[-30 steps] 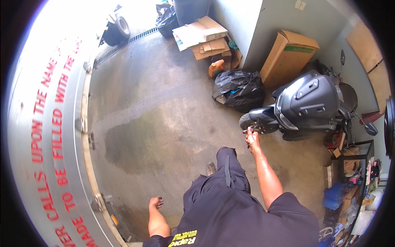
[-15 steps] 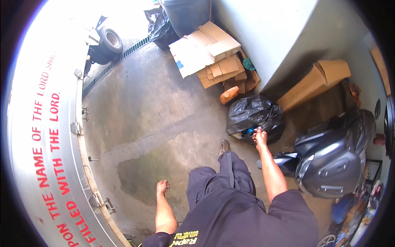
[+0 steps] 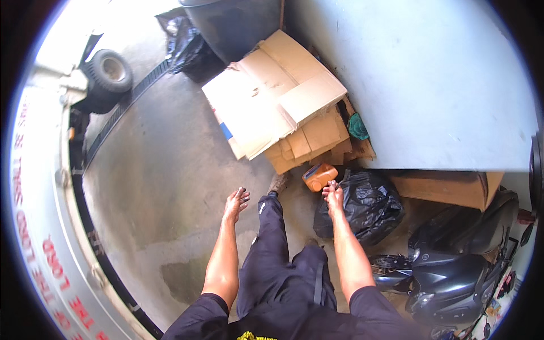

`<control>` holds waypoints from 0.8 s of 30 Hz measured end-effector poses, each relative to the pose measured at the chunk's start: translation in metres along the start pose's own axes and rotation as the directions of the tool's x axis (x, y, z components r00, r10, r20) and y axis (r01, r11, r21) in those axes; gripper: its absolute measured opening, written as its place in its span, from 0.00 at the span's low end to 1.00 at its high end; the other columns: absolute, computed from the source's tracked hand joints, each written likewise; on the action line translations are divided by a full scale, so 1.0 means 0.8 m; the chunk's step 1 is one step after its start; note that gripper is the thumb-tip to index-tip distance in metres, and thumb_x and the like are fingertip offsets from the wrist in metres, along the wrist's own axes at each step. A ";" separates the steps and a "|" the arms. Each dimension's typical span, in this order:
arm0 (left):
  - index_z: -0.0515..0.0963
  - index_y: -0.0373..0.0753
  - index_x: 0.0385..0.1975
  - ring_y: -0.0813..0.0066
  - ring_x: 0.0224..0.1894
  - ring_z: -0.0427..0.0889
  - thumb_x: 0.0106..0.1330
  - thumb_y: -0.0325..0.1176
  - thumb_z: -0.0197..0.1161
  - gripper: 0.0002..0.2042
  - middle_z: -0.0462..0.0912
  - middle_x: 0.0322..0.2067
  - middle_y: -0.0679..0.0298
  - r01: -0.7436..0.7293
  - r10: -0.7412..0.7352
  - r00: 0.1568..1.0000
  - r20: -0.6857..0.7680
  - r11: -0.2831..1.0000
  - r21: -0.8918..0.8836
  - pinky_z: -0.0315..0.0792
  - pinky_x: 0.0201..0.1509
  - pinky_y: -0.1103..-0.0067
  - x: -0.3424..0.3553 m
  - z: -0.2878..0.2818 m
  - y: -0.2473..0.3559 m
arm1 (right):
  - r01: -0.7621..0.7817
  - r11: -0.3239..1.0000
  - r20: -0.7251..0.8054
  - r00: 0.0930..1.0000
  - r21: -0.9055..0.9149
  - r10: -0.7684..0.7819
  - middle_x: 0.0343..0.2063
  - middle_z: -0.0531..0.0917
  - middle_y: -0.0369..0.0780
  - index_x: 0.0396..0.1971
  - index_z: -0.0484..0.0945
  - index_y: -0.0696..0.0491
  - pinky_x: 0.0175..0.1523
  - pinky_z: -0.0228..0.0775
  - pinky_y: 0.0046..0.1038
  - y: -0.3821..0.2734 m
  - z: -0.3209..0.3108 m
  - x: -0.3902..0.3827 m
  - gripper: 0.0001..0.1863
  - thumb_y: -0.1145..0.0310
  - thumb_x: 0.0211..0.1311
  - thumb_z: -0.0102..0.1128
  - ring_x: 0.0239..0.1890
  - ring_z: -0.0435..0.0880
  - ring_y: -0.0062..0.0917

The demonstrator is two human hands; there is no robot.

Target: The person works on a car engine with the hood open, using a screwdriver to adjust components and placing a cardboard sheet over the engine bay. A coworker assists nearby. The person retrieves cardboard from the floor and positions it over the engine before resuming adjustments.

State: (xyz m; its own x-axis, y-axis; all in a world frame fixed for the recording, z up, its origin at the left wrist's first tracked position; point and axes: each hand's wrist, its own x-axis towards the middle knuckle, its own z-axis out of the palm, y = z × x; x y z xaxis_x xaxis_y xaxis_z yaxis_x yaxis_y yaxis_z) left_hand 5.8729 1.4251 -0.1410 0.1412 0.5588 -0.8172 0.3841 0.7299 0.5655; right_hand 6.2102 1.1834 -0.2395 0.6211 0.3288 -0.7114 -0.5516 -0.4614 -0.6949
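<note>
My left hand (image 3: 236, 204) is held out over the concrete floor, fingers apart and a little bent, with nothing in it. To its right, my right hand (image 3: 334, 199) is also empty, its fingers loosely parted. In the picture it overlaps the edge of a filled black garbage bag (image 3: 371, 207), just below an orange plastic jug (image 3: 321, 177) lying on its side; I cannot tell that it touches either. Ahead of both hands lies a stack of flattened cardboard boxes (image 3: 272, 93), with a green cloth-like bundle (image 3: 357, 126) at its right side.
A long cardboard box (image 3: 442, 188) lies along the pale wall (image 3: 413, 85). At the right stands a dark motorcycle (image 3: 453, 280). A truck (image 3: 42, 226) fills the left side, its wheel (image 3: 111, 69) near a floor drain grate (image 3: 127, 106). A grey bin (image 3: 241, 28) and another black bag (image 3: 190, 48) stand behind.
I have stepped forward and turned right, closer to the cardboard. My left hand has risen and opened; my right hand has shifted from the black bag's near side toward the orange jug.
</note>
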 end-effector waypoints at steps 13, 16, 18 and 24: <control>0.74 0.40 0.72 0.60 0.73 0.76 0.63 0.52 0.85 0.41 0.79 0.71 0.61 0.077 -0.234 0.972 -0.014 0.374 -0.924 0.71 0.79 0.62 0.378 0.147 0.054 | -0.256 0.846 -0.206 0.899 0.468 0.386 0.60 0.83 0.40 0.72 0.72 0.51 0.52 0.79 0.31 -0.047 0.220 0.310 0.33 0.43 0.82 0.61 0.54 0.84 0.27; 0.82 0.43 0.65 0.62 0.69 0.82 0.68 0.46 0.82 0.29 0.86 0.65 0.63 -0.031 -0.182 0.980 -0.081 0.263 -0.964 0.81 0.72 0.60 0.379 0.157 0.089 | -0.072 0.807 -0.375 0.858 0.587 0.350 0.57 0.85 0.43 0.68 0.73 0.57 0.57 0.79 0.34 -0.042 0.214 0.332 0.26 0.52 0.85 0.60 0.54 0.85 0.30; 0.82 0.43 0.65 0.62 0.68 0.84 0.68 0.45 0.81 0.28 0.87 0.65 0.61 -0.040 -0.087 0.994 -0.065 0.263 -0.964 0.84 0.70 0.60 0.368 0.149 0.117 | 0.097 0.873 -0.496 0.850 0.477 0.176 0.52 0.86 0.43 0.61 0.76 0.60 0.57 0.78 0.34 -0.052 0.209 0.317 0.22 0.55 0.86 0.60 0.50 0.85 0.28; 0.84 0.44 0.62 0.64 0.60 0.86 0.67 0.49 0.80 0.27 0.88 0.58 0.62 0.094 0.018 0.995 0.103 0.278 -0.956 0.89 0.63 0.66 0.264 0.148 0.256 | 0.203 0.978 -0.555 0.810 -0.042 -0.192 0.24 0.76 0.31 0.31 0.76 0.57 0.39 0.65 0.27 -0.192 0.149 0.159 0.23 0.54 0.84 0.65 0.29 0.67 0.17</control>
State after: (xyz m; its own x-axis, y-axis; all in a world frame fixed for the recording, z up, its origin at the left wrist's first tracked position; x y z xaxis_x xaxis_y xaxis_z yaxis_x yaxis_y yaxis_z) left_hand 6.0891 1.6458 -0.2113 0.2412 0.5280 -0.8143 -0.7525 0.6316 0.1867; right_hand 6.3081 1.3942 -0.2357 0.9175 -0.1023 -0.3843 -0.3900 -0.4198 -0.8196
